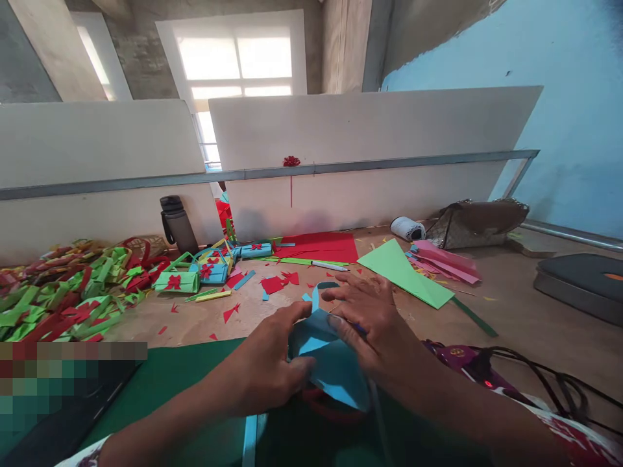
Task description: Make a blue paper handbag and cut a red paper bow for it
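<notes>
Both hands are on a folded piece of blue paper (341,370) in front of me, with a narrow blue strip curving up at its far end. My left hand (275,357) grips its left side between thumb and fingers. From the right, my right hand (370,314) presses its thumb on the top fold, fingers reaching over the far edge. Under the paper shows something round and reddish, too dark to name. Another blue paper strip (250,438) lies on the green surface (195,370) below my hands.
Small paper bags (176,281) with red bows stand beyond, beside a heap of green and red paper pieces (63,298). Behind are a dark bottle (179,224), red sheets (321,248) and a thread spool (407,228). Light green paper (406,272) and a purple corded tool (457,360) lie right.
</notes>
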Action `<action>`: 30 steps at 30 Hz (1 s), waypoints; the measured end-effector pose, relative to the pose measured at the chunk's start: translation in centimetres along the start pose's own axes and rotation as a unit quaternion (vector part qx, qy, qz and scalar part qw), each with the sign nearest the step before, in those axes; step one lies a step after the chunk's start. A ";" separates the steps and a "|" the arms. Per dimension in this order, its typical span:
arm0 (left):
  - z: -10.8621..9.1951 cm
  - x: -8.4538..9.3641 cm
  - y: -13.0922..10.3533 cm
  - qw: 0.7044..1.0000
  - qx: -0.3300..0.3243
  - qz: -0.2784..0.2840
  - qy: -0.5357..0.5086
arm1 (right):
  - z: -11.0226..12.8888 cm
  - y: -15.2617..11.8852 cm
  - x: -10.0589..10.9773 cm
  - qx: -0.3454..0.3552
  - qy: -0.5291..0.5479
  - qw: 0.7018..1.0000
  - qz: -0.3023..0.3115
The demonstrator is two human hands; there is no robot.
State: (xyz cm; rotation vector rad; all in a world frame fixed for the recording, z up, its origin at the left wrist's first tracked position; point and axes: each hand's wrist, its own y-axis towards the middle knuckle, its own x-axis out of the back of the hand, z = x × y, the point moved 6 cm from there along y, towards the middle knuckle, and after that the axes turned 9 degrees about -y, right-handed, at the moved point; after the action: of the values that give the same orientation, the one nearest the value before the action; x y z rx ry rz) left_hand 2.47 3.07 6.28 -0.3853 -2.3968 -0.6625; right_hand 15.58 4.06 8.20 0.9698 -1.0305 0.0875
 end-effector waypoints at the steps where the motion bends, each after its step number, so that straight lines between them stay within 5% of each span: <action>1: 0.2 -0.4 0.1 1.000 0.012 0.017 -0.022 | 0.0 -0.1 -0.2 0.006 -0.002 1.000 0.005; 6: 1.6 -1.4 0.7 0.978 0.107 0.070 -0.163 | 0.2 -0.3 -0.3 0.021 -0.017 1.000 0.006; 15: 5.2 1.0 -0.9 0.913 0.242 -0.042 -0.325 | -0.1 -0.3 1.4 0.032 -0.072 0.996 -0.035; 22: 5.4 0.1 -2.1 0.886 0.274 -0.035 -0.373 | 0.4 -0.4 -0.9 0.068 -0.028 0.997 -0.019; 30: 5.1 -0.5 -1.9 0.850 0.252 -0.033 -0.461 | -0.2 -0.4 -0.2 0.074 -0.068 0.993 -0.067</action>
State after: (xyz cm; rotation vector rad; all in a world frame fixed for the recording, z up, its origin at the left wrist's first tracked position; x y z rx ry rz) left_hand -0.44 4.18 1.79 -0.4539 -3.3592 0.2494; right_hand 15.79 4.04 7.79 1.1913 -1.0913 -0.0132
